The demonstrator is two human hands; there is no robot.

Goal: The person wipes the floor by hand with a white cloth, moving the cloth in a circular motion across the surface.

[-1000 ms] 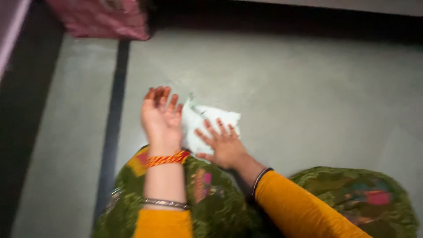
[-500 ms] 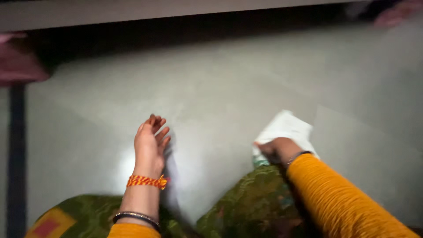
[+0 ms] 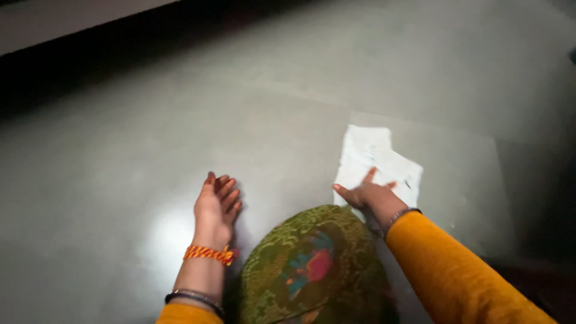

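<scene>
From the head camera, a white cloth (image 3: 377, 163) lies flat on the grey floor (image 3: 150, 156). The green knee (image 3: 312, 267) of the person sits in the middle at the bottom, and everything else is told from that knee.

The cloth is just up and to the right of the knee. The right hand (image 3: 367, 195) lies on the near edge of the cloth, also up and to the right of the knee. Its fingers are spread out flat and press down on the cloth. The grip is open; it does not pinch or hold the cloth, it only pushes on it.

The left hand (image 3: 217, 207) is to the left of the knee. It rests on the bare floor, with its fingers loose and a bit curled. It holds nothing, and it is well apart from the cloth.

The cloth looks thin, soft and very light. It looks as if it would bend and bunch up easily, and slide well on the smooth, shiny floor. It should not break. A good place to take hold looks like a corner or the near edge, or a flat palm pressed on its middle.
</scene>
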